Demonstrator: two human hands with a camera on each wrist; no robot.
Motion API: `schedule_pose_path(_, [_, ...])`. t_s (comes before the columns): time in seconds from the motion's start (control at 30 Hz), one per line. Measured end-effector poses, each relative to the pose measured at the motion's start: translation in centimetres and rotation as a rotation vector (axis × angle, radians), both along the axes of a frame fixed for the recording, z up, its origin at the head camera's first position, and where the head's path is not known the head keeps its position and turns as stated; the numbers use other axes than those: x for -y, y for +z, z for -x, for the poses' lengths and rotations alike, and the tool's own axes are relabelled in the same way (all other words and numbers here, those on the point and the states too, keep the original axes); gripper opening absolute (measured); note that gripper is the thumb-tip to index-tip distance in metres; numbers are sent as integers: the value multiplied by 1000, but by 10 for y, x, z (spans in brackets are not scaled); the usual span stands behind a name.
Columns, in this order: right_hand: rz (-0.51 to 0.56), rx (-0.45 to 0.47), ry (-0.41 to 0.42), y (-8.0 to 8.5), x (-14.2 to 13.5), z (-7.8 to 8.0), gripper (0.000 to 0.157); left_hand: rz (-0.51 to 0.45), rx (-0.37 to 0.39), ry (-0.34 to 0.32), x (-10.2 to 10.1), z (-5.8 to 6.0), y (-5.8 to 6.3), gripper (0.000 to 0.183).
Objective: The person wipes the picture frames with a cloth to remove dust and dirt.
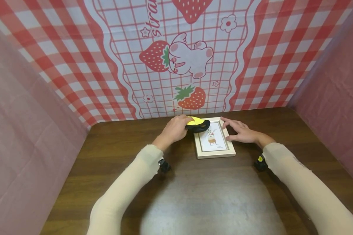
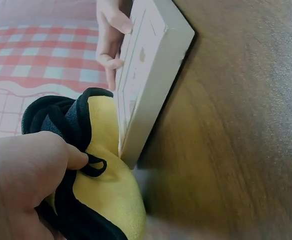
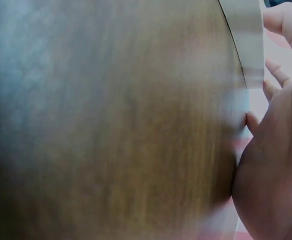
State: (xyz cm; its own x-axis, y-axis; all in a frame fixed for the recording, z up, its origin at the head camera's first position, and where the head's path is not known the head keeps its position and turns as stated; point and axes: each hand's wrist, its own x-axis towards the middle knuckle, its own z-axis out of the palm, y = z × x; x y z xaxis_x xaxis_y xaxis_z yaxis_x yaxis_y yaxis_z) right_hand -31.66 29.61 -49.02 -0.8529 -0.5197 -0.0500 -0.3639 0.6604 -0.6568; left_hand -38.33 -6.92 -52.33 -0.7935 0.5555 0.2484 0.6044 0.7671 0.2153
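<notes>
A cream picture frame (image 1: 216, 154) lies face up towards the back of the wooden table, with a potted-plant print under its pane. My left hand (image 1: 174, 130) grips a yellow cloth (image 1: 195, 121) with black edging, bunched over the frame's upper left part. In the left wrist view the cloth (image 2: 110, 185) hangs past the frame's side, and a small black loop (image 2: 96, 167) shows by my fingertips. My right hand (image 1: 242, 131) holds the frame's right edge, its thumb lower down and its fingers near the top corner. In the right wrist view the fingers touch the frame's side (image 3: 246, 40).
The wooden table (image 1: 123, 163) ends at a red-and-white checked strawberry cloth (image 1: 191, 65) hanging behind it. Pink cloth walls (image 1: 20, 137) stand on both sides. A small black device (image 1: 164, 165) sits at each wrist.
</notes>
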Motion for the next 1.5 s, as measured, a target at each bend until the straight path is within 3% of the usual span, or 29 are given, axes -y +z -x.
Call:
schedule_pose_path(0.1, [4, -11, 18, -1, 0, 1, 40, 9, -21, 39, 0, -18, 24, 59])
schedule_pose_path(0.17, [8, -17, 28, -1, 0, 1, 43, 12, -47, 67, 1, -37, 48, 57])
schedule_pose_path(0.23, [5, -20, 26, -2, 0, 2, 43, 21, -45, 95, 1, -62, 80, 55])
schedule_pose_path(0.27, [6, -19, 22, -2, -1, 2, 43, 2, -40, 92, 5, -66, 86, 55])
schedule_pose_path(0.3, [2, -19, 13, -3, -1, 3, 42, 3, -17, 104, 5, -76, 99, 54])
schedule_pose_path(0.37, [-3, -16, -1, -4, -1, 3, 40, -4, -25, 119, 8, -86, 112, 51])
schedule_pose_path(0.4, [-4, -14, -4, -4, -1, 4, 39, -8, 8, 132, 10, -91, 120, 48])
schedule_pose_path(0.43, [-4, -14, -6, -4, -1, 4, 39, -13, 19, 145, 12, -92, 121, 45])
schedule_pose_path(0.5, [-4, -12, -7, -4, -1, 3, 38, -42, 12, 160, 18, -83, 110, 37])
schedule_pose_path(0.57, [-6, -13, -6, -4, 0, 3, 38, -81, 68, 173, 25, -72, 101, 32])
schedule_pose_path(0.67, [-7, -12, -5, -3, 0, 3, 37, -137, 84, 183, 34, -46, 72, 24])
schedule_pose_path(0.7, [-7, -11, -6, -3, 0, 3, 37, -130, 122, 203, 33, -45, 74, 25])
schedule_pose_path(0.77, [-5, -7, -8, -3, 0, 3, 37, -161, 118, 210, 37, -28, 54, 22])
schedule_pose_path(0.97, [-7, 2, -11, -2, 1, 2, 37, -291, 241, 284, 39, 3, 10, 37])
schedule_pose_path(1.1, [-10, 3, -12, -2, 1, 2, 37, -363, 337, 337, 35, 7, 2, 42])
schedule_pose_path(1.3, [-9, 1, -10, -3, 1, 3, 37, -502, 470, 421, 24, 5, 0, 40])
schedule_pose_path(1.5, [0, 2, -5, -7, -2, 7, 37, -533, 521, 452, 11, 1, 1, 53])
